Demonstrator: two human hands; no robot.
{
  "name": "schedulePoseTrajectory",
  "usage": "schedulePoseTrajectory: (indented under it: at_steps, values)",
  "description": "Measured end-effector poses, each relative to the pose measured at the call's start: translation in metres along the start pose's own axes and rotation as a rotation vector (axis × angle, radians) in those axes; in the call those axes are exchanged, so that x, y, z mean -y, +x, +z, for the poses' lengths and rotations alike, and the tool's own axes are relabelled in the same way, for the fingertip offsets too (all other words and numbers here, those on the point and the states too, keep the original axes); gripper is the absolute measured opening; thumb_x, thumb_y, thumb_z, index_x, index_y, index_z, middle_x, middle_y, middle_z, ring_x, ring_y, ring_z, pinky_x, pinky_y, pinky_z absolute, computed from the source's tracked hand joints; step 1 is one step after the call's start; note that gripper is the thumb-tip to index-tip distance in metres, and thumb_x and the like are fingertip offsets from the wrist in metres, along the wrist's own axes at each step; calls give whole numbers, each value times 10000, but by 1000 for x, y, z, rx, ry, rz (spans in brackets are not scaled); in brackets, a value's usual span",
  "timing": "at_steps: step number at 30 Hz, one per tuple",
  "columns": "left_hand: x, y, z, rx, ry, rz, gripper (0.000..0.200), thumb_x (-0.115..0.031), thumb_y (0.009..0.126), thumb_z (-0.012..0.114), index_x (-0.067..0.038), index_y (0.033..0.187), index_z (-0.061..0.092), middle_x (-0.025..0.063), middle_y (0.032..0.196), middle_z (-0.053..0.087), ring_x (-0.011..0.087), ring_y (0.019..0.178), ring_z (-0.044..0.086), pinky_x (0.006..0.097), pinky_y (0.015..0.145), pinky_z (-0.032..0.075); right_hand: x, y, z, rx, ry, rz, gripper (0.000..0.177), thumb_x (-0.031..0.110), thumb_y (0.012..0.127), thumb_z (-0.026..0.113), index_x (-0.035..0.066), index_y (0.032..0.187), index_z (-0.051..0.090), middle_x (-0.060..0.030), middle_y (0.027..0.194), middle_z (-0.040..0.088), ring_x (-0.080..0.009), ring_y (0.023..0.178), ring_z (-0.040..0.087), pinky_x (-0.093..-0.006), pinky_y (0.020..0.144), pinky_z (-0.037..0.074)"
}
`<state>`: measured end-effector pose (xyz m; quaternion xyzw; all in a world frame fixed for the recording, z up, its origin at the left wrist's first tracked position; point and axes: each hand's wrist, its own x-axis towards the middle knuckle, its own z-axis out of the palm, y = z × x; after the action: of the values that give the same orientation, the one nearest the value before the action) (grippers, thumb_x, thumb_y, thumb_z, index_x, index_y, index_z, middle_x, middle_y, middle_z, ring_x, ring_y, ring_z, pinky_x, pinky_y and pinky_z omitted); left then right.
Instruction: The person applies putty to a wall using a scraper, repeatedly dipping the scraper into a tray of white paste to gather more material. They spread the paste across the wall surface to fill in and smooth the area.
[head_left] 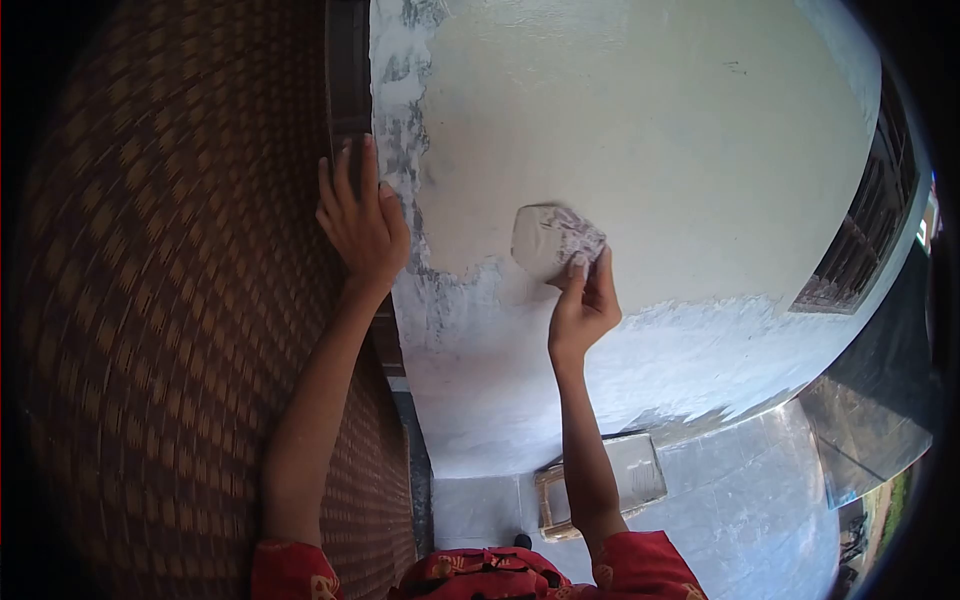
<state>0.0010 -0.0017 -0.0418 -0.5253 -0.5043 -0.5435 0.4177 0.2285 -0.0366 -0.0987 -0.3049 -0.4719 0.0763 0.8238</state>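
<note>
Head view: beside the woven panel [170, 300], the left hand [362, 225] lies flat, fingers spread, on the wall's [650, 130] left edge. Mid-wall sits the pad [548, 240], probably light and pliable, best pinched at its lower edge, where the right hand [582, 310] grips it.

Woven brown panel [170, 300]: fills left side. Flat board [640, 465]: pale, on wooden frame, lying on floor. Tiled floor [740, 500]: grey, glossy. Barred window [862, 235]: far right. Dark ledge [880, 380]: below window.
</note>
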Motion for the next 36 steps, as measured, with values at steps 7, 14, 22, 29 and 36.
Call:
schedulePoseTrajectory:
  at_steps: [7, 14, 22, 29, 36]
  values:
    - [-1, 0, 0, 12, -4, -30, 529, -263, 969, 294, -91, 1467, 343, 189, 1443, 375, 426, 1335, 326, 547, 1031, 276, 3, -36, 4, 172, -20, -108, 386, -25, 865, 632, -82, 1241, 562, -207, 1041, 680, -175, 874, 660, -281, 696, 564]
    - [-1, -1, 5, -20, -40, -28, 523, -267, 975, 299, -84, 1462, 349, 185, 1444, 373, 427, 1329, 330, 532, 1038, 279, 6, -5, -27, -71, 54, 41, 338, 13, 939, 558, -129, 1244, 527, -194, 1029, 676, -175, 889, 647, -295, 787, 541]
    - [3, 0, 5, -28, -92, -24, 522, -252, 957, 305, -127, 1458, 378, 186, 1421, 387, 431, 1323, 323, 550, 1026, 267, -4, -53, 20, 155, -100, -151, 334, -14, 835, 663, -68, 1162, 620, -185, 873, 696, -149, 752, 668, -279, 643, 560]
    - [-1, -4, 8, -50, -156, -38, 516, -225, 953, 322, -127, 1457, 379, 190, 1416, 390, 422, 1320, 327, 543, 1025, 269, 4, -30, -22, 53, -45, -74, 311, -54, 887, 578, -97, 1194, 580, -184, 977, 692, -187, 846, 680, -276, 779, 530]
    - [2, -2, 5, -42, -107, -14, 514, -222, 952, 325, -114, 1451, 387, 192, 1406, 397, 413, 1303, 348, 526, 1011, 286, -12, -38, -5, 85, -110, -102, 345, -18, 891, 616, -103, 1222, 563, -174, 993, 681, -156, 849, 648, -272, 728, 546]
